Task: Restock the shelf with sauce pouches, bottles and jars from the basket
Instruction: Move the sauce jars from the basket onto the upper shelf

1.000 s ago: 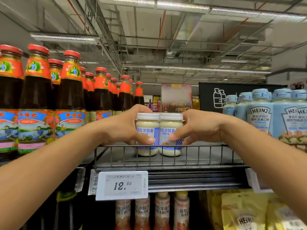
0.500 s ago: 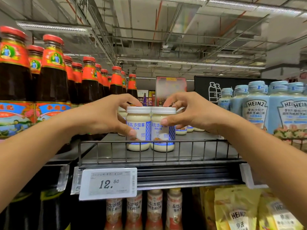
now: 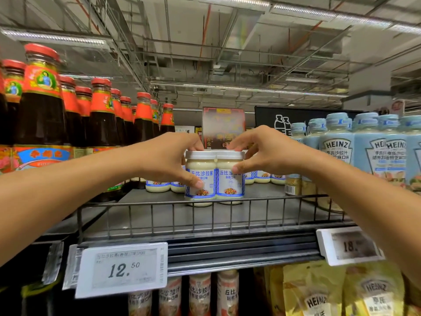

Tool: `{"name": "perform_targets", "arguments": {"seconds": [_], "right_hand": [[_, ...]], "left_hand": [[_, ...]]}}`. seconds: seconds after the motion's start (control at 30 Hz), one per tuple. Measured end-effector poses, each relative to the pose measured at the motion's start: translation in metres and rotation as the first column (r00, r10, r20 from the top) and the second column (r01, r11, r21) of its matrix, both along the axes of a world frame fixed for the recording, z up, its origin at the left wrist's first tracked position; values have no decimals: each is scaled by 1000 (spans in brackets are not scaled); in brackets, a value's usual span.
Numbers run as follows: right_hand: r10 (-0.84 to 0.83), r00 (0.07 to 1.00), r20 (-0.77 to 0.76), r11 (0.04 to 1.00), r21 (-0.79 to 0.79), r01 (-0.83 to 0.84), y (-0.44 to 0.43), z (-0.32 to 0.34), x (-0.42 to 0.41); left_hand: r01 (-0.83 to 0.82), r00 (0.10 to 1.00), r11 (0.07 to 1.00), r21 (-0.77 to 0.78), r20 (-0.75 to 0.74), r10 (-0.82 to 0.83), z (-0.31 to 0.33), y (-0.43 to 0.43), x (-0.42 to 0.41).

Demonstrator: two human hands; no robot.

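I see my left hand (image 3: 168, 156) curled round the left jar (image 3: 206, 176) and my right hand (image 3: 262, 153) curled round the right jar (image 3: 230, 185). Both jars stand touching on the shelf (image 3: 159, 215), just behind its wire rail (image 3: 284, 199).

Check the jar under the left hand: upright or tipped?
Upright. The jar stands base-down on the shelf, lid level, label vertical; the left hand grips it.

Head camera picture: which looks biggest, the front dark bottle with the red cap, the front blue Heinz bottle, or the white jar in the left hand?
1. dark bottle: looks biggest, though it stands nearest the camera.
2. Heinz bottle: the arm hides its bottom.
3. left white jar, gripped by the left hand: clearly smallest.
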State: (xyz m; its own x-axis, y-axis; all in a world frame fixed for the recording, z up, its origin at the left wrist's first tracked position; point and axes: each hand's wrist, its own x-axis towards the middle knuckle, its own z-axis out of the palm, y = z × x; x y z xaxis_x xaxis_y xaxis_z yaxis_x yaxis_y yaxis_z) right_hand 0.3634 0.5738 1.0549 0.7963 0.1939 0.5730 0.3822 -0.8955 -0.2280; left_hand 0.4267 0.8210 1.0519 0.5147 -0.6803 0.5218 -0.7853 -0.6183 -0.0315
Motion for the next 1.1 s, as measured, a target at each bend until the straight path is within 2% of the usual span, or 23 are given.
{"name": "perform_targets", "arguments": {"seconds": [0.17,0.53,0.73,1.1], "right_hand": [[-63,998,24,982,-175,66,-5,6,16],[-162,987,-2,922,-357,151,1,20,44],[-196,980,-24,895,-412,169,5,27,46],[-173,985,-17,920,-361,155,-3,21,52]], "left_hand": [[-26,996,994,105,82,17,4,-20,14],[-142,983,966,217,145,112,9,-40,47],[-120,987,974,192,130,96,11,-42,57],[-140,982,977,160,149,117,3,-45,63]]}}
